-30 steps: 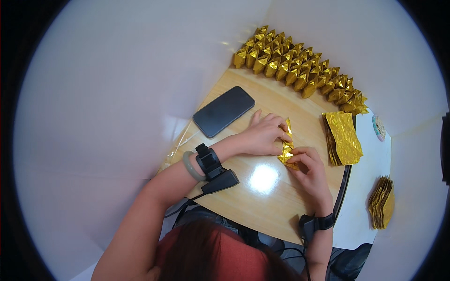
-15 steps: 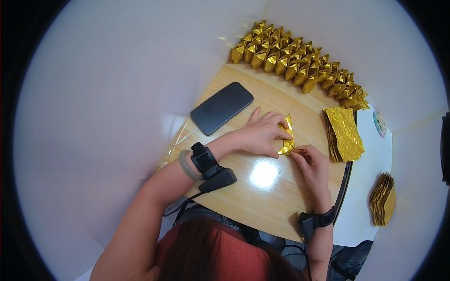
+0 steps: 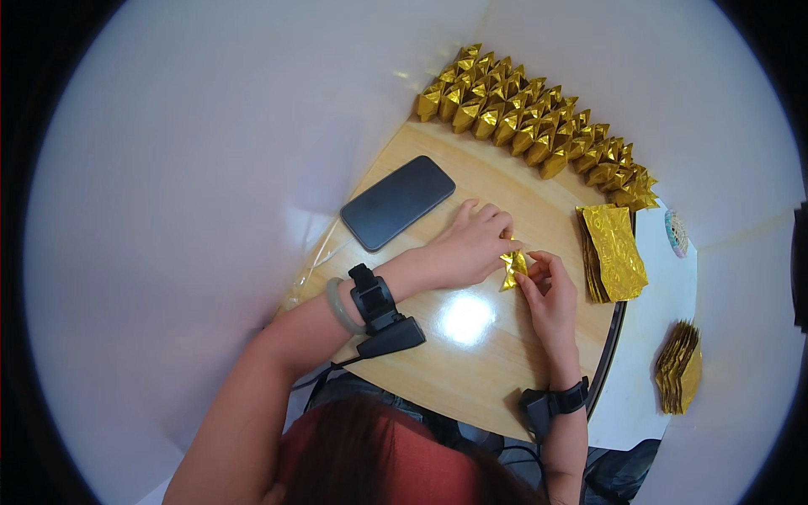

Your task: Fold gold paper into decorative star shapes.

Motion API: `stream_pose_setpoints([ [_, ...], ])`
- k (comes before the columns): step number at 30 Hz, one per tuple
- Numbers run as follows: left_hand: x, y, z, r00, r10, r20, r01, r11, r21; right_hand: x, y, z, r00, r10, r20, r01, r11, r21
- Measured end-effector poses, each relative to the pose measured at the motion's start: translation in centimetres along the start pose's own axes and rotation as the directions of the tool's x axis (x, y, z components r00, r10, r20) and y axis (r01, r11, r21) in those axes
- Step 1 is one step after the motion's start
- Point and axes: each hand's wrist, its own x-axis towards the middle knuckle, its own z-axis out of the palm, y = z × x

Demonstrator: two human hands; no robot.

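Gold foil piece [image 3: 514, 273]: positioned between both hands, above the wooden tabletop [image 3: 497, 379].
Left hand [image 3: 470, 250]: fingers curled, fingertips placed on the foil's upper end; whether it is pinched cannot be determined.
Right hand [image 3: 551, 303]: fingers bent, thumb set at the foil's right edge; clamping cannot be confirmed.
Phone [image 3: 398, 203]: laid beyond the left wrist.
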Motion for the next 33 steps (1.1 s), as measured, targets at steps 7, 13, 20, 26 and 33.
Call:
stream_pose_setpoints([
  [7, 0.2, 0.3, -1.8, 0.995, -0.079, -0.068, 0.079, 0.997, 0.005, 0.5, -0.6, -0.5, 0.998, -0.07, 0.009, 0.071, 0.991, -0.116],
  [13, 0.2, 0.3, -1.4, 0.987, -0.124, -0.106, 0.118, 0.991, -0.054, 0.7, -1.3, -0.5, 0.988, -0.151, 0.03, 0.153, 0.976, -0.152],
  [20, 0.1, 0.0, -0.4, 0.98, -0.196, -0.029, 0.176, 0.929, -0.326, 0.7, -1.3, -0.5, 0.972, -0.232, 0.046, 0.237, 0.953, -0.19],
  [26, 0.2, 0.9, -1.7, 0.982, -0.163, 0.092, 0.183, 0.936, -0.301, 0.5, -1.6, -1.0, 0.95, -0.305, 0.06, 0.309, 0.907, -0.285],
  [33, 0.0, 0.7, -1.7, 0.986, -0.146, 0.085, 0.164, 0.951, -0.263, 0.1, -1.4, -1.0, 0.982, -0.19, 0.023, 0.191, 0.971, -0.144],
])
